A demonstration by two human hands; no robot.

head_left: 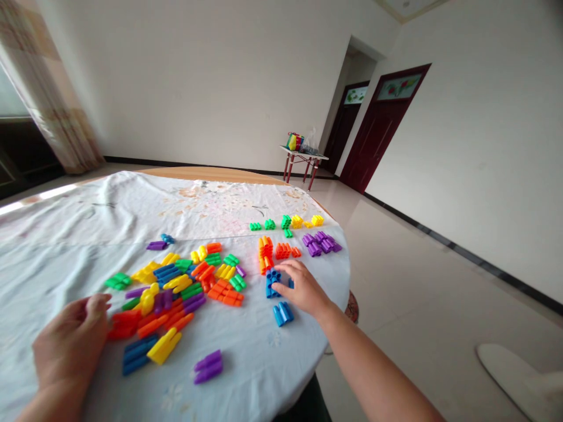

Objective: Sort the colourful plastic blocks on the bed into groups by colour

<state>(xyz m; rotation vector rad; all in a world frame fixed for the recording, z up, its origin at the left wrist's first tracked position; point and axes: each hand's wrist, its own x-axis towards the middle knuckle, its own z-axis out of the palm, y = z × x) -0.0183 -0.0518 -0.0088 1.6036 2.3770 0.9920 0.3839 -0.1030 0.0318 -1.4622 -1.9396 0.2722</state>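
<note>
On the table's right side, my right hand (304, 287) has its thumb and fingers closed at a blue plastic building block (271, 286) made of joined tubes. Another blue block (282, 314) lies just in front of it, and orange blocks (265, 255) stand behind. My left hand (73, 340) is at the left edge of a mixed heap of coloured blocks, fingers curled and thumb against the index finger; whether anything is in them is hidden. Beside it lies a blurred orange block (124, 324). Yellow (164, 346) and dark blue (139, 354) blocks lie nearby.
Purple blocks (322, 242), green blocks (270, 224) and yellow blocks (317, 220) are grouped by colour at the right. A lone purple block (208, 367) lies near the front. A wrinkled cloth (237, 346) covers the round table, whose edge curves close by my right forearm.
</note>
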